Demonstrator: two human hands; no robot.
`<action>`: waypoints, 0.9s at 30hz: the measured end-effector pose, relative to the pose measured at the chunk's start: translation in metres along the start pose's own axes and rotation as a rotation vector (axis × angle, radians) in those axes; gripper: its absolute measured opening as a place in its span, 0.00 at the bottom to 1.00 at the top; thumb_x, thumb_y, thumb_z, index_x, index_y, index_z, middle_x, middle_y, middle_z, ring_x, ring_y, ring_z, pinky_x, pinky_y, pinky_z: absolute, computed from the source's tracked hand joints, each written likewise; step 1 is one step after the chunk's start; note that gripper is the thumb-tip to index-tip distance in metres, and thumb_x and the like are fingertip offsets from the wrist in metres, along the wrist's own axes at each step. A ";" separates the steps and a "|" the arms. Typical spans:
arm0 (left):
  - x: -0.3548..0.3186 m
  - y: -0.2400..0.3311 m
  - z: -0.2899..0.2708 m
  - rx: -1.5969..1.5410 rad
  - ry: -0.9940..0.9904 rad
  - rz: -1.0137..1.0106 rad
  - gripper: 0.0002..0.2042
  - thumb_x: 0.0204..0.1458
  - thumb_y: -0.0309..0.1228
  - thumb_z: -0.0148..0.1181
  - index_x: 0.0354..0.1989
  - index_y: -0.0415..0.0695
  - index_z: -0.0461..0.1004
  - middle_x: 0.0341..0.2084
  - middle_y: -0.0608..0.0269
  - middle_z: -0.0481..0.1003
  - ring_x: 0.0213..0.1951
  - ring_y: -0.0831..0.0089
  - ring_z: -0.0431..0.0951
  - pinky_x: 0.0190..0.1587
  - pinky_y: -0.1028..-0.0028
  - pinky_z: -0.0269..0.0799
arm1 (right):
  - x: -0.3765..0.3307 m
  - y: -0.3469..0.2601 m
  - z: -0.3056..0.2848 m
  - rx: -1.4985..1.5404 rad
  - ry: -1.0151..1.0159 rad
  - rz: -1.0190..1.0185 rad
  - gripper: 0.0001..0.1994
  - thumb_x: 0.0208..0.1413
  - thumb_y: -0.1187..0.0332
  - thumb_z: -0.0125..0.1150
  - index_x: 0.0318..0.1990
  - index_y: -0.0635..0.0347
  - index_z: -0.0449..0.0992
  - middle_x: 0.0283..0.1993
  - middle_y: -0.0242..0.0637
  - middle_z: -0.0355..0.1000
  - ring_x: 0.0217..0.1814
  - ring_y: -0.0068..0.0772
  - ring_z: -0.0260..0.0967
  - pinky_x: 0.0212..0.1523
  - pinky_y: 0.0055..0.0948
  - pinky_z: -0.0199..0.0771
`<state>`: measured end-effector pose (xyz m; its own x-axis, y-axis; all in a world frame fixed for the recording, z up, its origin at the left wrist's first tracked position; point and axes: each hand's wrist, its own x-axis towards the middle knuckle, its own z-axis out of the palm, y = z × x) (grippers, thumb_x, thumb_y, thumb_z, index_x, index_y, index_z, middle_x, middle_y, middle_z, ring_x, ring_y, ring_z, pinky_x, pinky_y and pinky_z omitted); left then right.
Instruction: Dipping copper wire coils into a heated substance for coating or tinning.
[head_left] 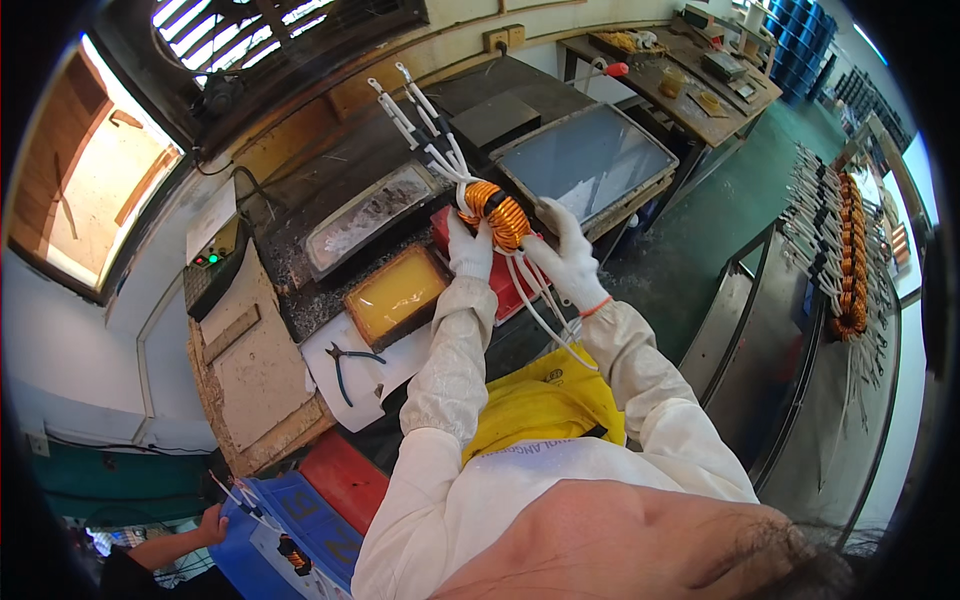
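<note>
Both hands (520,250) outstretched around coil (497,213)

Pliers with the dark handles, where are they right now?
In the head view the pliers lie on a white sheet on the bench, left of the person's left forearm and just below the tray of yellow liquid; neither hand touches them.

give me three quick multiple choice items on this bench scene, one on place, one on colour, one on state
1. Where do the pliers lie?
A. on the white sheet left of the forearms
B. in the yellow tray
C. on the far desk

2. What colour is the coil winding?
A. blue
B. orange
C. green

3. How is the coil held?
A. lying on the floor
B. by one hand only
C. between the left hand and right hand

Key: 1 A, they rest on the sheet; 2 B, orange wire; 3 C, both gloved hands grip it.
</note>
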<state>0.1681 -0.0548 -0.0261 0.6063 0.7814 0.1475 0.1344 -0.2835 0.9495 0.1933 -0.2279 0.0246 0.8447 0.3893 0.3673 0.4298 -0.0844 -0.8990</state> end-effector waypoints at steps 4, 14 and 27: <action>0.005 -0.010 0.004 -0.106 0.011 0.015 0.33 0.52 0.37 0.65 0.65 0.41 0.60 0.56 0.46 0.72 0.59 0.51 0.72 0.59 0.62 0.67 | 0.015 -0.010 0.041 0.000 -0.030 -0.183 0.38 0.51 0.62 0.69 0.69 0.55 0.58 0.65 0.48 0.62 0.67 0.45 0.64 0.64 0.33 0.64; 0.002 -0.006 0.007 -0.089 -0.008 -0.014 0.33 0.51 0.26 0.63 0.66 0.40 0.57 0.56 0.47 0.72 0.58 0.56 0.72 0.61 0.65 0.65 | 0.009 -0.007 0.052 -0.126 0.076 -0.223 0.35 0.51 0.66 0.68 0.67 0.55 0.59 0.53 0.51 0.66 0.54 0.51 0.69 0.53 0.39 0.71; 0.009 -0.022 0.009 -0.126 -0.012 0.031 0.34 0.52 0.32 0.64 0.67 0.41 0.56 0.57 0.47 0.71 0.58 0.55 0.72 0.60 0.65 0.66 | 0.009 -0.009 0.057 -0.137 0.059 -0.208 0.35 0.52 0.70 0.67 0.67 0.59 0.57 0.58 0.50 0.64 0.61 0.47 0.65 0.62 0.37 0.65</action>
<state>0.1775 -0.0463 -0.0476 0.6179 0.7666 0.1748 0.0166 -0.2349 0.9719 0.1792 -0.1711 0.0220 0.7489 0.3571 0.5583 0.6323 -0.1327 -0.7633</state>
